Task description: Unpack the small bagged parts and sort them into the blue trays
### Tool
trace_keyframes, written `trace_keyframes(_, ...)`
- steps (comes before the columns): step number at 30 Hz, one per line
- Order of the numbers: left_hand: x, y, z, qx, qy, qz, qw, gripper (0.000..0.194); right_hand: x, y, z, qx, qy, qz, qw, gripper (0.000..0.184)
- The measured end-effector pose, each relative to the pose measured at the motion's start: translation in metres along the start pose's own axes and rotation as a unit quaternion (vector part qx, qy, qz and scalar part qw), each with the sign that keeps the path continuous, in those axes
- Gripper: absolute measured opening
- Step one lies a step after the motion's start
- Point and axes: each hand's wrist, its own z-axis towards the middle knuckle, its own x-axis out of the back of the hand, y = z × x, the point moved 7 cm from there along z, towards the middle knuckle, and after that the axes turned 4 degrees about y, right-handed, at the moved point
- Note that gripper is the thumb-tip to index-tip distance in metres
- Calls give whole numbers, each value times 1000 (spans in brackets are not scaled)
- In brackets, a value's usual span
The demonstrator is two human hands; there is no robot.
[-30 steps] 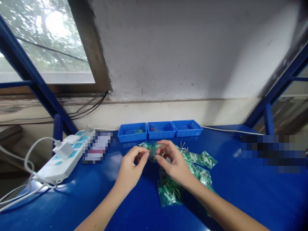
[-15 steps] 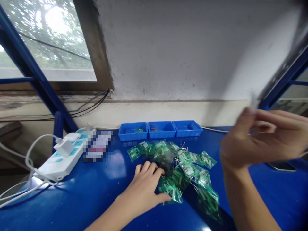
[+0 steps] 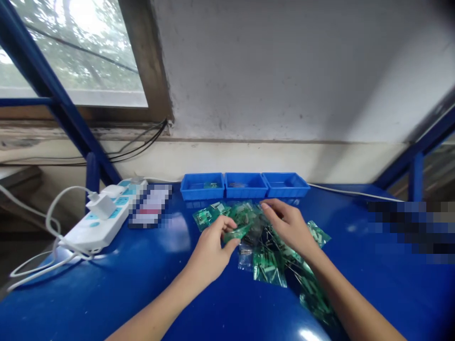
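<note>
A heap of small green clear bags [image 3: 270,265] with little parts inside lies on the blue table [image 3: 106,293]. My left hand [image 3: 209,253] pinches one green bag [image 3: 237,231] at the heap's left side, fingers closed on it. My right hand [image 3: 289,226] rests on top of the heap just to the right, fingers bent down onto the bags; whether it grips one I cannot tell. Three blue bins [image 3: 244,184] stand in a row just behind the heap, with a few small parts in the left and middle ones.
A white power strip [image 3: 103,218] with a plugged charger and white cables lies at the left. A blurred card [image 3: 151,206] sits beside it. Blue frame bars rise at both sides; the wall and a window stand behind the table.
My right hand has come down from high at the right onto the heap of bags. My left hand has lifted off the table and closed on a green bag.
</note>
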Motion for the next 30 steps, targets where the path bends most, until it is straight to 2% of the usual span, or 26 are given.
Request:
trace_keyframes(2,6,6,1,-48,43,-14,998,8,-20,-11,-8,-38,-78,83,993,40)
trace_keyframes(5,9,16,-2,-138,80,-1,987,14,-45,-27,-21,-105,-149,240,954,36)
trace_keyframes(8,10,20,-8,-182,108,40,976,19,-54,-27,-27,-137,-130,328,926,42)
trace_keyframes(10,10,19,-8,-177,119,62,975,20,-52,-19,-25,-144,-87,325,930,50)
trace_keyframes(12,9,16,-6,-154,113,58,980,17,-46,-12,-22,-135,-42,309,941,45)
trace_keyframes(15,5,5,0,-78,58,-32,995,15,-33,-14,-17,-66,7,259,964,21)
trace_keyframes(17,0,-7,3,8,16,-143,990,25,-26,-27,-18,20,15,199,980,7)
trace_keyframes(18,-2,-13,4,50,5,-199,979,31,-24,-35,-20,72,12,166,983,8)
trace_keyframes(20,-5,-22,6,110,4,-271,956,35,-21,-51,-28,171,8,108,979,21)
trace_keyframes(22,-5,-26,8,120,13,-272,955,29,-21,-59,-33,219,6,65,974,30)
trace_keyframes(25,4,-20,9,57,53,-194,978,19,-23,-54,-32,178,-34,44,983,27)
trace_keyframes(28,13,-1,5,-78,99,-83,989,8,-27,-43,-26,92,-86,78,989,19)
trace_keyframes(30,12,14,-1,-181,101,-15,978,7,-29,-35,-21,32,-92,114,989,26)
